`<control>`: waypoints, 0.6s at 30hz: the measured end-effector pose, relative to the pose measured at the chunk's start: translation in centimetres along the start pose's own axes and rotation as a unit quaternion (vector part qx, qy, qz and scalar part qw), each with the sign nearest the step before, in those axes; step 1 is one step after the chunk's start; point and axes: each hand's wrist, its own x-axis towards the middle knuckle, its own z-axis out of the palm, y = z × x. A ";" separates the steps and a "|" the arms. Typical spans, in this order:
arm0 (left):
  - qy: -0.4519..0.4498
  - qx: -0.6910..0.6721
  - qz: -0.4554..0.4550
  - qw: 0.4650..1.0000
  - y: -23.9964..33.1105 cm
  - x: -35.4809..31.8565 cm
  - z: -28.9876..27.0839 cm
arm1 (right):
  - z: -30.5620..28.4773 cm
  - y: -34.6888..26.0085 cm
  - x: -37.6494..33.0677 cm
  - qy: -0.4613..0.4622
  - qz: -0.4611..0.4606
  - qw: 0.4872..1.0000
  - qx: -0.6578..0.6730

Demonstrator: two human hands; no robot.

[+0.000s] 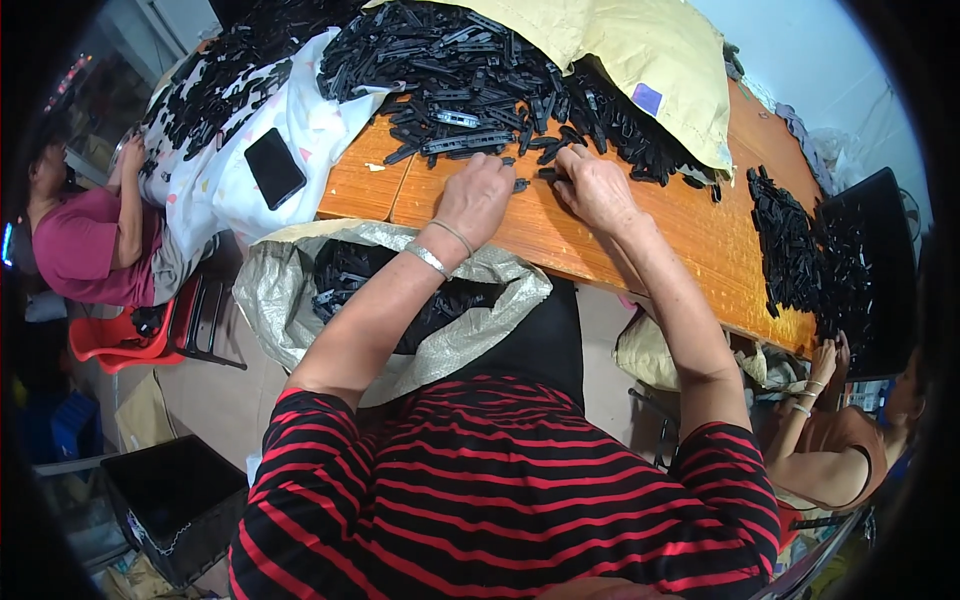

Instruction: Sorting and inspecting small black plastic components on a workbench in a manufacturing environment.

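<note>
Orange-brown wood makes up the surface (690,232) before you, with a broad heap of black plastic parts (450,70) at its far side, partly covered by a tan paper sack (655,55). To the left a dark phone (275,168) lies on a white patterned sheet (222,185); one co-worker (95,245) sits beyond it, and another (835,455) sits at the right end, hands by a smaller black pile (785,240).

Your right grip (597,190) is pinched on a small black piece (547,173), held just above or against the wood near the front of the heap; which of the two, I cannot tell. Your left grip (480,195) is curled just beside it, with dark ends showing at the fingers, but whether it is clenched on one I cannot tell.

To handle these well, hold each piece by its ends with light fingertips, since such thin plastic would probably flex or slip if squeezed hard. Work low over the surface, both wrists steady, and turn the piece so you see its orientation. Mind the edge: the open woven sack (275,300) at your lap sits right below your left forearm.
</note>
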 end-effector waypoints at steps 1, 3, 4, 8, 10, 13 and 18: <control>0.001 0.001 -0.001 1.000 -0.1 0.0 0.0 | -0.2 -0.3 0.1 -0.004 0.002 1.000 0.004; -0.001 0.022 0.002 1.000 -0.1 0.4 -0.2 | -0.3 -0.5 0.0 0.017 -0.008 1.000 0.014; -0.001 0.022 0.003 1.000 0.1 0.5 -0.4 | -0.4 -0.6 -0.2 0.038 -0.017 0.999 0.023; 0.036 -0.208 -0.133 0.969 0.0 0.4 -1.2 | -0.6 -1.9 -0.6 0.060 0.062 0.987 0.134; 0.037 -0.340 -0.215 0.915 -0.1 0.4 -1.6 | -0.9 -3.7 -0.7 0.080 0.137 0.904 0.396; 0.012 -0.652 -0.273 0.707 0.4 0.7 -2.3 | 0.1 -5.7 -1.2 0.082 0.150 0.877 0.448; 0.010 -0.679 -0.279 0.679 0.8 0.2 -3.8 | -0.8 -6.9 -1.1 0.060 0.199 0.868 0.452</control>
